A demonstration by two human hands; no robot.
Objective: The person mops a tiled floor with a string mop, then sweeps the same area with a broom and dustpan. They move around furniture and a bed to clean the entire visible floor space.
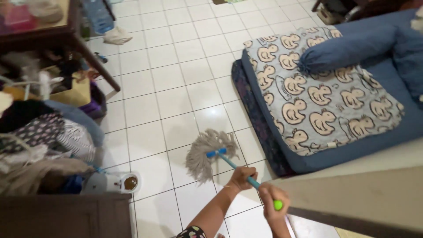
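A string mop (207, 152) with a grey-beige head lies spread on the white tiled floor (176, 83). Its teal handle (240, 171) runs down to the right and ends in a green knob. My left hand (242, 177) is wrapped around the handle's middle. My right hand (273, 201) grips the top end, just below the green knob. The mop head rests close to the near corner of a blue mattress (348, 150).
The mattress carries a duck-print blanket (317, 92) and a blue bolster (348, 46). At left sit a pile of clothes and bags (44, 132), a dark wooden table (48, 35), a white appliance (112, 183) and a dark cabinet (66, 216). A beige ledge (361, 194) crosses bottom right.
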